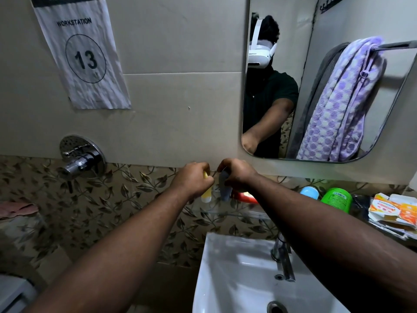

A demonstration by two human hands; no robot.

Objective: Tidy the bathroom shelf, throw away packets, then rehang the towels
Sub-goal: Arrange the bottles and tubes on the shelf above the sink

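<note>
My left hand (191,179) grips a small yellow bottle (206,195) at the left end of the glass shelf (225,211). Right beside it, my right hand (237,175) is closed on a grey-blue bottle (224,188). Both bottles stand upright on the shelf. A red object (246,197) lies behind my right wrist, mostly hidden. Further right stand a blue-capped container (309,192) and a green bottle (336,198), then a heap of orange and white packets (394,211). A purple dotted towel (338,102) and a grey one hang on a rail, seen in the mirror.
A white basin (237,279) with a chrome tap (283,260) sits below the shelf. A chrome mixer valve (81,159) juts from the wall at left. A paper sign (83,55) hangs above it. A pinkish cloth (18,210) lies at far left.
</note>
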